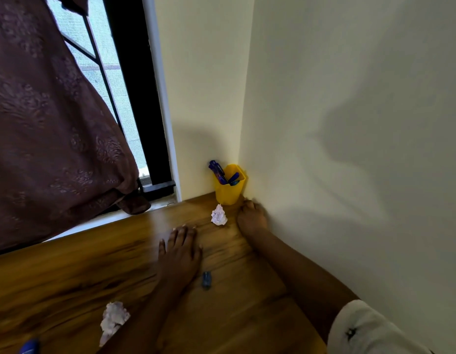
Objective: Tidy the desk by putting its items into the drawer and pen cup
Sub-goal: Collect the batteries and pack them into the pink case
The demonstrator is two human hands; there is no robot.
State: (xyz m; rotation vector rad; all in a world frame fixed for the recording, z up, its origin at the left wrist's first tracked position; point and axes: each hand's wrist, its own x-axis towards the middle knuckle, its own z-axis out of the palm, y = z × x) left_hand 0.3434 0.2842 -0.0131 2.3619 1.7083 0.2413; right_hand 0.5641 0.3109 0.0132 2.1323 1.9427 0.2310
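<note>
At the near edge of the wooden desk (68,277), a blue object (30,347) is cut off by the frame, and a crumpled wad of paper (112,319) lies just beyond it, beside the left forearm. A small blue item (206,279), too blurred to name, sits between the two arms. The left hand (181,251) lies flat on the wood, fingers spread and holding nothing. A second crumpled paper (218,215) rests further back. The right hand (251,217), against the right-hand wall, has its fingers curled; whether it grips anything cannot be told. In the far right corner stands the yellow pen cup (228,190), holding blue pens (221,173).
</note>
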